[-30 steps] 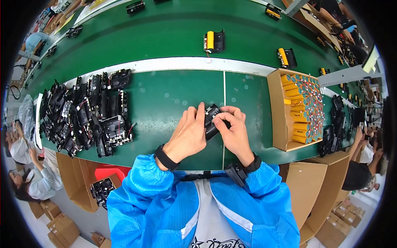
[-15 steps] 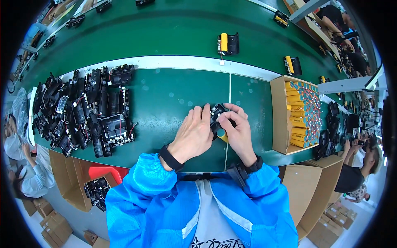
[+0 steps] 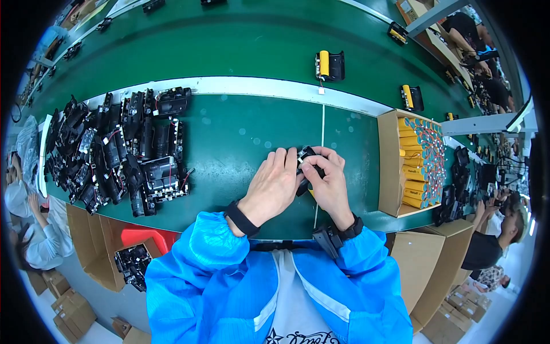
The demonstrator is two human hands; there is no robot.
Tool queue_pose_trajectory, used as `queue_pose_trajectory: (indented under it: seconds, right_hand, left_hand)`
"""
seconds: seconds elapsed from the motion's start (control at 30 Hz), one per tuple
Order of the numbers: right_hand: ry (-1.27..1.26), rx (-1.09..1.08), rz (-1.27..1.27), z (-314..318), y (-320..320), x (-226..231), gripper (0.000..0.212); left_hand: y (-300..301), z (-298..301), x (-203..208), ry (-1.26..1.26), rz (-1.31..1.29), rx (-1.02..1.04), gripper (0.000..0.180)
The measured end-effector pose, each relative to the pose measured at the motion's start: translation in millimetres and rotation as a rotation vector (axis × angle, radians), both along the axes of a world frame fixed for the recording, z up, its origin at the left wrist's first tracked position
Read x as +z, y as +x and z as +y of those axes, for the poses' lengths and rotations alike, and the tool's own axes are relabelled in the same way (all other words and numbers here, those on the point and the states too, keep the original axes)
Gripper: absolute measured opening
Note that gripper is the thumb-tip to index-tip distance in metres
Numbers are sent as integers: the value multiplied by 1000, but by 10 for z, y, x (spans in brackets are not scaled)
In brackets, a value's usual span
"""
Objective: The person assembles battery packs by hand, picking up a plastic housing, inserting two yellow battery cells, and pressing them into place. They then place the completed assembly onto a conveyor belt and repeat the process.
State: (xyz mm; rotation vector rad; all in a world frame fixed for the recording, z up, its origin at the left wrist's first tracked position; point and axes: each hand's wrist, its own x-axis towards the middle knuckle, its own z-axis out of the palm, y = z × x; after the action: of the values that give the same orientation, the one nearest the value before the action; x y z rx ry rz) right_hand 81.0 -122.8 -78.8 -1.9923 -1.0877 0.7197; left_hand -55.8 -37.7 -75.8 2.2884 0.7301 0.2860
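Both hands are closed around a small black plastic housing (image 3: pixel 305 153) low over the green bench. My left hand (image 3: pixel 270 186) grips its left side, the back of the hand turned up. With bent thumb and fingers, my right hand (image 3: pixel 326 182) pinches the right side, the thumb pressing on top. Part of a yellow cylindrical battery (image 3: pixel 311 192) shows between the hands beneath the housing. My fingers cover most of the housing, so its inner parts are hidden.
A heap of black housings (image 3: pixel 117 155) with circuit boards and wires covers the bench's left. A cardboard box (image 3: pixel 388 166) of yellow batteries stands at right. Beyond a white rail (image 3: pixel 240 86), housings with batteries (image 3: pixel 330 66) lie on a green belt. Co-workers (image 3: pixel 495 235) sit farther right.
The housings with batteries on the belt have shifted to the right. My hands stay around the same black housing, with only slight finger movement; less of the yellow battery shows.
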Motion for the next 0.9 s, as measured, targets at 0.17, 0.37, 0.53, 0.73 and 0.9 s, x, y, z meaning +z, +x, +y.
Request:
queue_pose_trajectory:
  seconds: [0.17, 0.37, 0.53, 0.73, 0.9]
  right_hand:
    - [-5, 6, -45, 8, -2, 2, 11]
    - [-50, -23, 0, 71, 20, 37, 9]
    - [-101, -54, -34, 132, 16, 38, 6]
    - [6, -125, 92, 15, -18, 83, 14]
    - [-189, -154, 304, -400, 15, 289, 25]
  left_hand:
    - [-9, -1, -12, 8, -24, 1, 53]
    - [11, -3, -6, 40, -17, -10, 48]
    - [48, -47, -73, 114, -11, 1, 46]
    - [48, -46, -22, 82, 1, 38, 44]
    - [65, -85, 21, 96, -23, 89, 36]
